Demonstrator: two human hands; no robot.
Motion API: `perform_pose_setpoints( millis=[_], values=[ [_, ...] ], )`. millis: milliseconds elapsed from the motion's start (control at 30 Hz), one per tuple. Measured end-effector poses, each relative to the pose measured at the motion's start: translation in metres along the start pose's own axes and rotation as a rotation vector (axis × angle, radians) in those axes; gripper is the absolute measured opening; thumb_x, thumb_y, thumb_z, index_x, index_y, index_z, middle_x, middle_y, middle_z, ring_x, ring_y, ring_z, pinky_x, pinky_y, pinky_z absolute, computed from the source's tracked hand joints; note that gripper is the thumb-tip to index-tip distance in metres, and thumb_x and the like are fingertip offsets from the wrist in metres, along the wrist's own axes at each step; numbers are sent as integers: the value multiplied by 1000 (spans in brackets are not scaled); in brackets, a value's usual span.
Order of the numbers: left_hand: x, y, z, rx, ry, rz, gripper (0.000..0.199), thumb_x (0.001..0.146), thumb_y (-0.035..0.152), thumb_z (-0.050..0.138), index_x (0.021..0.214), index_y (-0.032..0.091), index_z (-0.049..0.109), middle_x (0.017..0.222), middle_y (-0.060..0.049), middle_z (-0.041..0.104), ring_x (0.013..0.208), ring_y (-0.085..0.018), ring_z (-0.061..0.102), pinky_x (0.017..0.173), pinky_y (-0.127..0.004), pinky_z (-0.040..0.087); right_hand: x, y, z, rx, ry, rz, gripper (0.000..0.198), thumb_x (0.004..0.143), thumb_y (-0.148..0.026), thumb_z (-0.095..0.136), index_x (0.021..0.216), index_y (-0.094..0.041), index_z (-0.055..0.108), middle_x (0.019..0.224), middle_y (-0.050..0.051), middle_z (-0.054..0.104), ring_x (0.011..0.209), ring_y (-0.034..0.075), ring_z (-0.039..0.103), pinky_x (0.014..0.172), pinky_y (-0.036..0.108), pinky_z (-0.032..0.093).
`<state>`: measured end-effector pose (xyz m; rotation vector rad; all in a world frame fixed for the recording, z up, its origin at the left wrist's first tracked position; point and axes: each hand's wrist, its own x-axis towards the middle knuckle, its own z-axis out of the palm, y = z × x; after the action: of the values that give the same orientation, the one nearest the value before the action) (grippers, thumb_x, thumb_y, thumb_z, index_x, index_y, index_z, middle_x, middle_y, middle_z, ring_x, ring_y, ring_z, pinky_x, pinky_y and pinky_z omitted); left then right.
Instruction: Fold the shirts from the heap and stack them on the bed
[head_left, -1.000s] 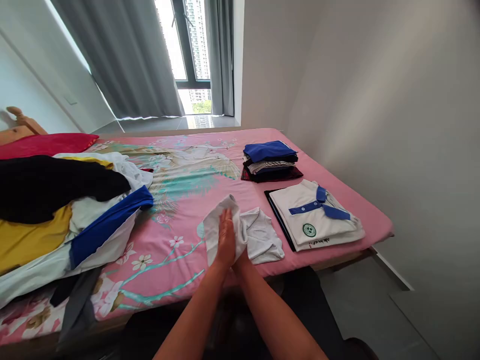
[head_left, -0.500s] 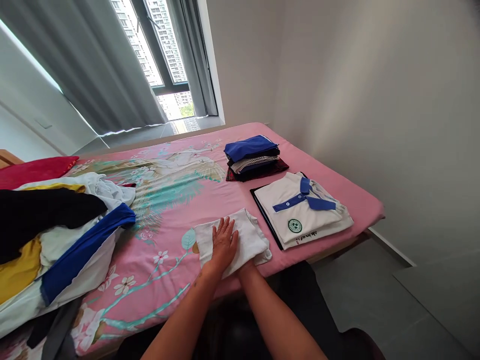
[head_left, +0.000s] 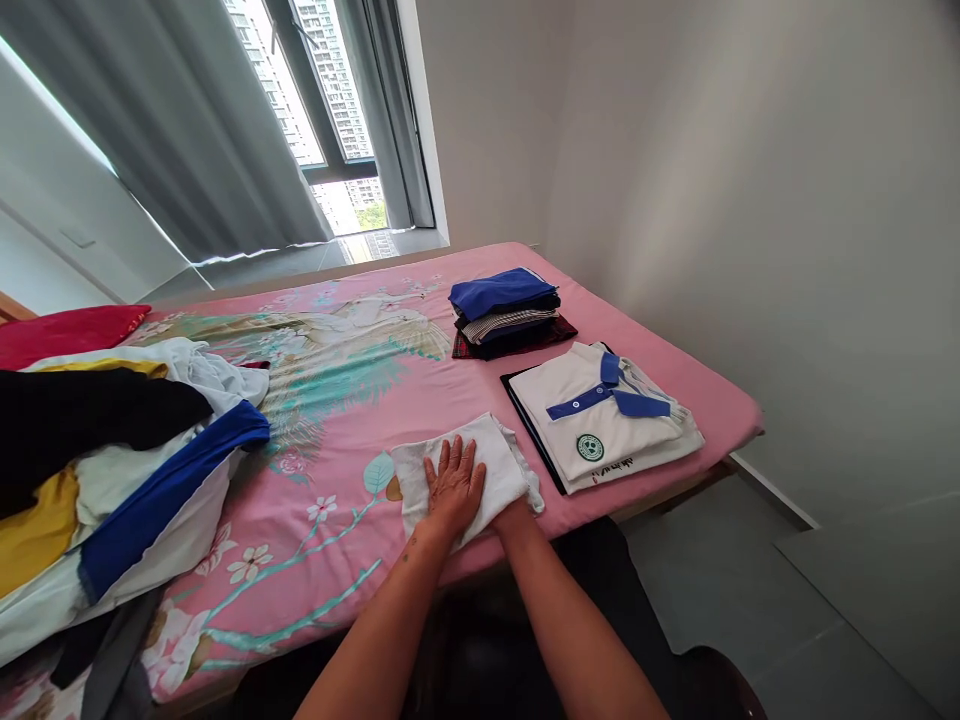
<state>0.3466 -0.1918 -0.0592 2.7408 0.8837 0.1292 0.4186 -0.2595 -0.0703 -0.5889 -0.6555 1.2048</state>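
A folded white garment (head_left: 501, 462) lies near the front edge of the bed in the head view; its exact kind does not show. My left hand (head_left: 454, 487) rests flat on top of it, fingers stretched out and slightly spread. My right hand (head_left: 514, 518) is tucked under the near right part of the cloth, so its fingers are hidden. Just to the right lies a stack of folded shirts, topped by a white polo shirt (head_left: 555, 385) with a blue collar and a round green badge.
Behind stands a pile of folded clothes (head_left: 504, 292), blue on top. A loose heap of clothes (head_left: 97, 410) covers the bed's left side, with a red pillow (head_left: 67, 335) behind it. The pink floral bedsheet (head_left: 337, 540) spans the bed, which meets a wall on the right.
My right hand has slid slightly right and farther under the white garment. My left hand has shifted a little right while staying flat on it.
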Motion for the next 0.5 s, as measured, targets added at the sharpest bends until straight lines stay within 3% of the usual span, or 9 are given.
perform_pose_setpoints(
  millis=[133,200,300,400,500],
  values=[
    [0,3,2,13,-29,1,59,93,50,19,146,25,26,156,-3,14,144,-26,5,112,-60,1,-21,-36,-17,-44,401,3,76,82,-70,19,137,-22,41,132,9,53,127,25,44,102,46,39],
    [0,5,7,43,-38,1,64,91,55,23,147,24,26,156,-5,12,144,-27,2,111,-60,-3,-36,-60,-25,-88,606,-25,70,85,-66,19,137,-23,38,135,9,50,126,23,46,100,46,41],
    [0,8,12,86,-30,0,73,86,63,30,147,24,26,157,-6,10,144,-28,-1,110,-60,-9,-56,-89,-26,-262,782,-154,57,88,-59,28,134,-29,41,142,5,43,130,20,41,103,47,37],
    [1,10,11,101,-27,3,79,82,69,31,147,24,25,157,-7,8,144,-31,-3,109,-61,-10,-60,-98,-10,-619,786,-278,50,90,-56,35,127,-25,50,136,6,49,128,19,42,108,43,31],
    [1,9,0,77,-92,20,83,81,72,30,147,23,24,157,-10,9,143,-33,0,108,-65,-2,-46,-89,12,-1033,589,-291,49,93,-52,33,121,-20,57,131,8,54,127,19,43,110,38,28]
  ],
)
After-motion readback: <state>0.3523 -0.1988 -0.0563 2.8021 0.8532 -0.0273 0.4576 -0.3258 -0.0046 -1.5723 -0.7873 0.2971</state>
